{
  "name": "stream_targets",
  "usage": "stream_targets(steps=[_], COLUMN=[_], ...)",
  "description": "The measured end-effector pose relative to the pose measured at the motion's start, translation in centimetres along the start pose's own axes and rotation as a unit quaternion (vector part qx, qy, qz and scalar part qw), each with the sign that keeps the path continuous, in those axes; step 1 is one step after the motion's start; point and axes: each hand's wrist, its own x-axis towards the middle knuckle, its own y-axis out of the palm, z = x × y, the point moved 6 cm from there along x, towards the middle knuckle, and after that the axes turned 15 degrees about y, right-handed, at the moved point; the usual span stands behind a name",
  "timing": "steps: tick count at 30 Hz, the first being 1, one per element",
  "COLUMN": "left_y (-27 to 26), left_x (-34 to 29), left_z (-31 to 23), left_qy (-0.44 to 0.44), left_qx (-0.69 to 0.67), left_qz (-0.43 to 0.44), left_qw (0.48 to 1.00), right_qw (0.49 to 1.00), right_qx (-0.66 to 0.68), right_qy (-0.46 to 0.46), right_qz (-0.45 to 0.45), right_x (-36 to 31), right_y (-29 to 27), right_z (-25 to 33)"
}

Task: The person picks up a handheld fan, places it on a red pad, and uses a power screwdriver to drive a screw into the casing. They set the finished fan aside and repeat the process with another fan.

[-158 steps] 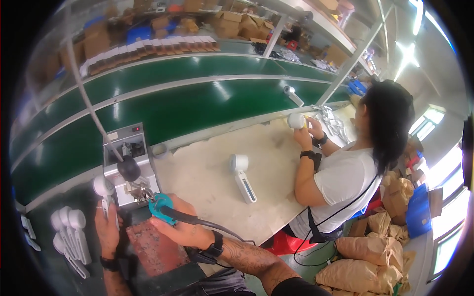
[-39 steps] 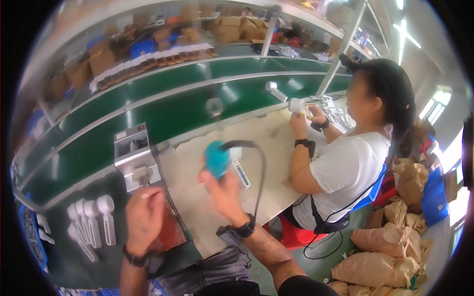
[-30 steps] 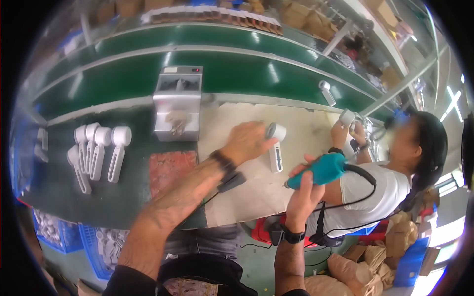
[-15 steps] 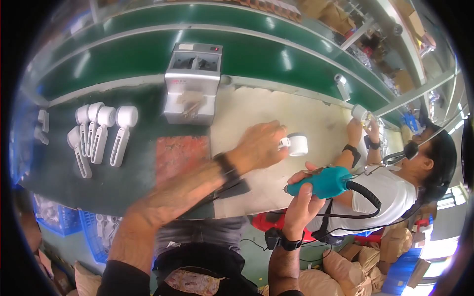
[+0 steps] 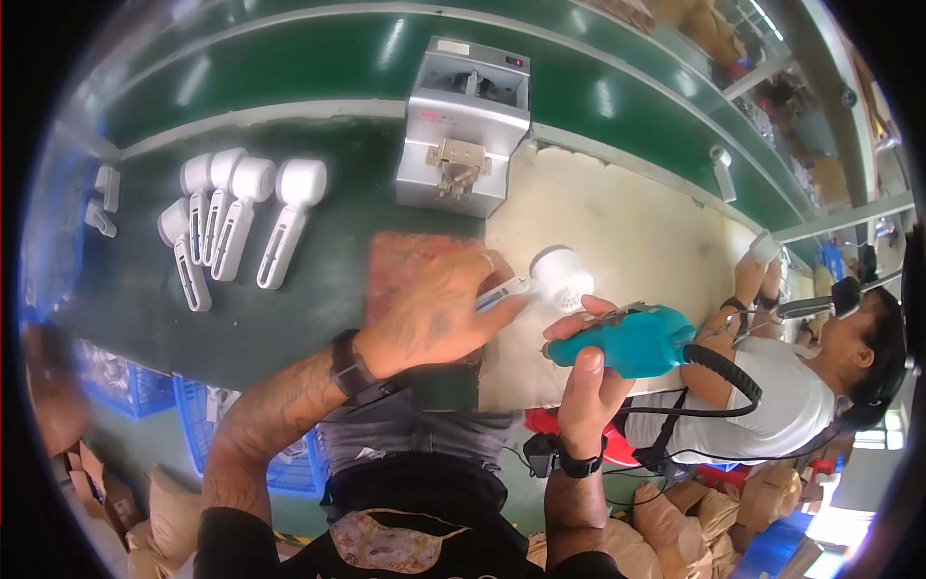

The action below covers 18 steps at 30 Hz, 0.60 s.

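My left hand (image 5: pixel 439 314) is closed round the slotted handle of a white, round-headed plastic part (image 5: pixel 557 270). Its drum-like head points right, and small holes show on the side nearest me. The fingers cover most of the handle. In my right hand (image 5: pixel 590 391) is a teal electric screwdriver (image 5: pixel 627 343) with a black cable, its front end pointing left. The tool is just below and right of the white head; my thumb lies along it. Whether its tip touches the part cannot be seen. Several similar white parts (image 5: pixel 286 227) lie on the dark green mat to the left.
A grey bench machine (image 5: pixel 463 125) stands at the back, behind a worn red mat (image 5: pixel 410 256). At right a co-worker (image 5: pixel 772 386) handles a white part. One more white piece (image 5: pixel 723 174) stands at the back right. Blue baskets (image 5: pixel 198 434) sit below the table's front edge.
My left hand has drawn the white part left and toward me over the table, and its head has turned to show holes. The screwdriver stays in my right hand. The whole view has shifted.
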Motion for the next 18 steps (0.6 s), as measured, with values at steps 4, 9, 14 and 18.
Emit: stream_targets(steps=[4,9,14,18], left_y=[2.6,7.1,12.3,13.3], left_x=[1.9,5.0,3.7,3.5], left_z=[0.6,1.4,3.0,3.5], left_qy=[-0.052,-0.223,-0.289,-0.239], left_qx=[-0.043,-0.296,-0.521,-0.519], left_qz=[0.074,0.073,-0.021,0.033], left_qw=[0.995,0.926,0.803,0.820], right_qw=[0.999,0.995,0.988,0.970], right_qx=[-0.027,0.095,-0.043,-0.191], right_qy=[0.005,0.010,0.088,0.097], right_qz=[-0.024,-0.039,-0.123,-0.114], right_x=[-0.1,-0.5,1.2,2.7], right_y=[-1.1,-3.4,-7.0,-6.2], right_z=[0.3,-0.9,-5.7,-5.2])
